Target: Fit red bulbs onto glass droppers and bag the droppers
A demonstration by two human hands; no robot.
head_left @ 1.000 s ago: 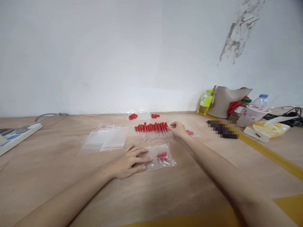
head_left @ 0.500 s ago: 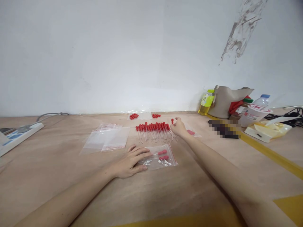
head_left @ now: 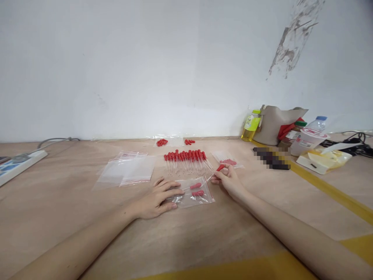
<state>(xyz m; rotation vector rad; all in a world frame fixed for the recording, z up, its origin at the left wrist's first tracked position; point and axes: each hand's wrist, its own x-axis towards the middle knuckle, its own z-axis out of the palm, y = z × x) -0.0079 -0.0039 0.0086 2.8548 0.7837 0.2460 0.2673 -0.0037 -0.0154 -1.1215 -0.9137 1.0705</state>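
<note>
The right hand (head_left: 229, 181) has its grip closed on a single dropper (head_left: 217, 171), fingertips pinching it near the red rubber bulb, with the clear thin stem slanting down toward the mouth of the small zip bag (head_left: 194, 192). It looks very light, and the stem, glass or thin plastic, I cannot tell which, seems likely to snap or flex if squeezed sideways; the soft bulb or the neck just below it looks like the safe place to hold. The left hand (head_left: 155, 198) lies flat with fingers spread, pressing the bag's left end onto the surface and pinching nothing; two droppers already lie inside the slippery, limp film. Just beyond, toward the far edge by the wall, the row of droppers (head_left: 186, 160) lies side by side. Empty zip bags (head_left: 128, 171) lie to the left, and another filled bag (head_left: 229, 160) to the right.
</note>
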